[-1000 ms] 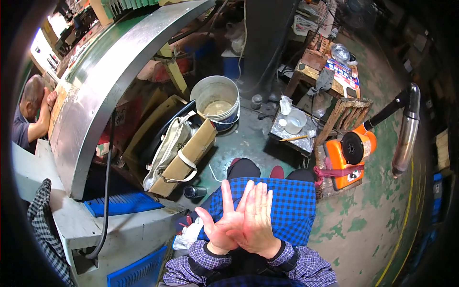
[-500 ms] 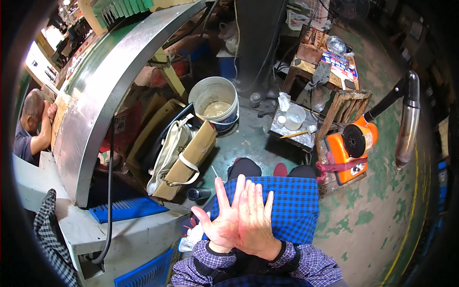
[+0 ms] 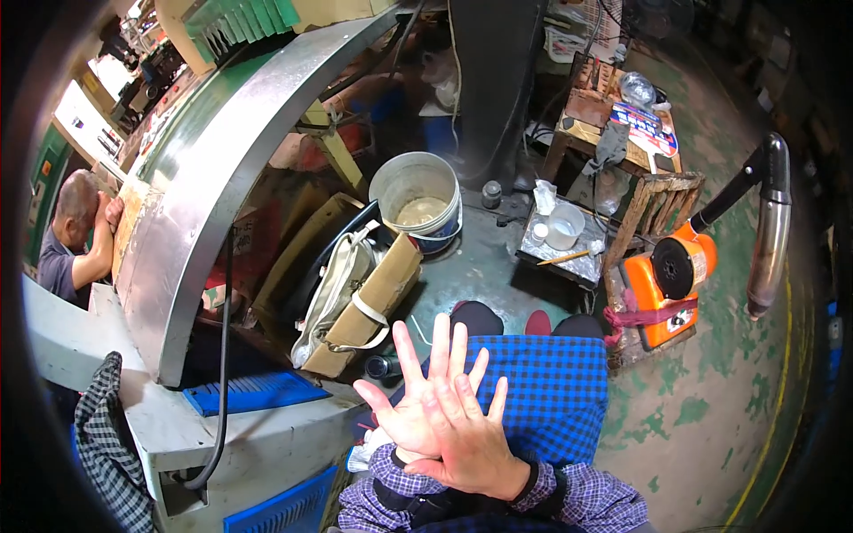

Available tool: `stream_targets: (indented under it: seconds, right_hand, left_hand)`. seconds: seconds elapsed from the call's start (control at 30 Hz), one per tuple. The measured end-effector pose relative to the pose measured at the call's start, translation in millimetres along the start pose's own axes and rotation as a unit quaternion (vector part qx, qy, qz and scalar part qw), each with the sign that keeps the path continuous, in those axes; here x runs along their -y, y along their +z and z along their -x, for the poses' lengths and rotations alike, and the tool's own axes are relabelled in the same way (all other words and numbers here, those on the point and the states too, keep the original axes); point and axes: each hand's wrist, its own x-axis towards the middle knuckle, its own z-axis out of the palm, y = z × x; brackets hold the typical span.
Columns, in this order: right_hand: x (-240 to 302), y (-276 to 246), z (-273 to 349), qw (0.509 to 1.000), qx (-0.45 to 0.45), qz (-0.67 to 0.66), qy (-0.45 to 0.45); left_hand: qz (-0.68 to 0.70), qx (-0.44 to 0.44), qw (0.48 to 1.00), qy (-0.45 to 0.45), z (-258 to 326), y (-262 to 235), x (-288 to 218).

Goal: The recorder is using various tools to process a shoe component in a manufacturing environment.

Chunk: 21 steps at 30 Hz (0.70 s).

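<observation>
Since the earlier frame the hands have barely shifted; the view has tilted slightly, so the bucket [image 3: 418, 202] sits lower. The right hand [image 3: 466, 440] lies across the back of the left hand [image 3: 418, 404], touching it, fingers [image 3: 442, 342] spread wide and holding nothing, above the blue checked cloth [image 3: 551, 400] on the lap. Beyond them, a tan bag [image 3: 342, 298] leans on a cardboard box [image 3: 378, 302] beside the curved metal machine [image 3: 222, 178]. To the right stands an orange machine [image 3: 666, 280].
</observation>
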Motion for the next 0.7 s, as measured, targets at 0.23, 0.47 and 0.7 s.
stream_targets:
  seconds: [0.23, 0.47, 0.7]
  right_hand:
    - [9, -9, 0, 0.992, 0.099, -0.055, -0.053]
    - [17, -18, -3, 0.985, 0.142, -0.050, -0.087]
    - [15, -16, -1, 0.980, 0.133, -0.081, -0.127]
  left_hand:
    - [-0.043, 0.021, 0.999, 0.025, -7, 6, -11]
    - [-0.152, 0.111, 0.982, 0.031, -12, 4, -24]
    - [-0.186, 0.145, 0.971, 0.035, -17, 1, -33]
